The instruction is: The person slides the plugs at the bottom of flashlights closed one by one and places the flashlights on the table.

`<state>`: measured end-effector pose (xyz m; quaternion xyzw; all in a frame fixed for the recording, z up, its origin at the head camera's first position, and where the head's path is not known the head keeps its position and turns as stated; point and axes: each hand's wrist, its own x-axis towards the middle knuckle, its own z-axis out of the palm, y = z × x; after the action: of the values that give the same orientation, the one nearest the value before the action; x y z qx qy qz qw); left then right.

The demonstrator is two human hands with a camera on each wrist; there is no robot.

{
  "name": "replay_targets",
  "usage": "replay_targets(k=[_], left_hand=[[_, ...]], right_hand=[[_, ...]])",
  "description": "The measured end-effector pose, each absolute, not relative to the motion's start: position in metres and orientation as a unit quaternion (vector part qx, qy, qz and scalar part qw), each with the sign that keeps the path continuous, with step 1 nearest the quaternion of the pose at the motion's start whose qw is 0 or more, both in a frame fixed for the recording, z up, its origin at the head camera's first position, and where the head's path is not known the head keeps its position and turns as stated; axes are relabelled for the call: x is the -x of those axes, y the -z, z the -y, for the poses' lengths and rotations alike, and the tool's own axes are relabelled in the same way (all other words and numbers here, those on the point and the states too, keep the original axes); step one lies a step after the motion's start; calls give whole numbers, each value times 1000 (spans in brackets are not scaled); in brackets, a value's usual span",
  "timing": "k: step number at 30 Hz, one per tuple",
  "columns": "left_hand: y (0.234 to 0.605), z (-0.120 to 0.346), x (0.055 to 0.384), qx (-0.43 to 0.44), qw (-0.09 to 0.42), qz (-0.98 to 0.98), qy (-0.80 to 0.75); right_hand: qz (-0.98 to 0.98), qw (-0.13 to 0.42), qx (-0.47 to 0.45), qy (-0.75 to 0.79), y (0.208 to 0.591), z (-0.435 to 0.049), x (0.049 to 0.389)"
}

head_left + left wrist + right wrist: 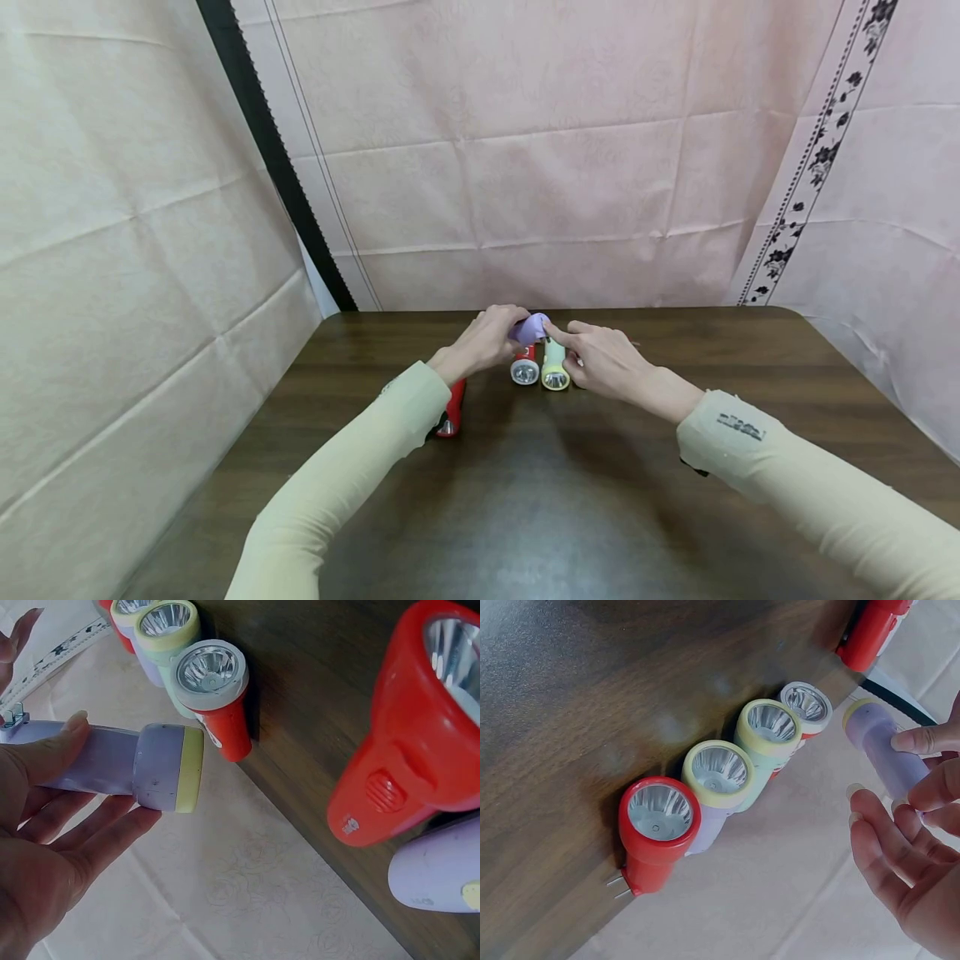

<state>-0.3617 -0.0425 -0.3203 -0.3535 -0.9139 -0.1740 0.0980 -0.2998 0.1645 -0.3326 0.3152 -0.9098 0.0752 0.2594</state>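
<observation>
My left hand [491, 333] grips a purple flashlight [112, 761] with a yellow rim round its head, thumb on the body and fingers beneath. Two small metal prongs [15, 714] stick up near its tail. My right hand [607, 358] reaches in from the other side, its index finger extended to the tail end and its other fingers loosely bent. Below the hands, several flashlights stand in a row, lenses toward me: a red one with a white rim [808, 705], a green-and-yellow one [769, 727], a purple-and-yellow one [718, 776] and a red one [660, 817].
By my left forearm lies a larger red flashlight [382, 765], with part of another purple flashlight [431, 874] beside it. The row stands near the far edge of the dark wooden table [480, 517]. Pale cloth [525, 167] hangs behind the table and along its sides.
</observation>
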Motion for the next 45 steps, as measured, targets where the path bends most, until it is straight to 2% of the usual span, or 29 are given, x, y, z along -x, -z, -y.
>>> replay_targets(k=[10, 22, 35, 45], left_hand=[[321, 38, 357, 336, 75, 926, 153], [316, 46, 353, 209, 7, 973, 97], [349, 52, 353, 154, -37, 987, 8], [361, 51, 355, 141, -42, 988, -37]], right_hand=[[911, 261, -306, -92, 331, -165, 303], [931, 206, -291, -81, 333, -164, 301], [938, 196, -277, -75, 342, -170, 303], [935, 195, -285, -81, 342, -174, 303]])
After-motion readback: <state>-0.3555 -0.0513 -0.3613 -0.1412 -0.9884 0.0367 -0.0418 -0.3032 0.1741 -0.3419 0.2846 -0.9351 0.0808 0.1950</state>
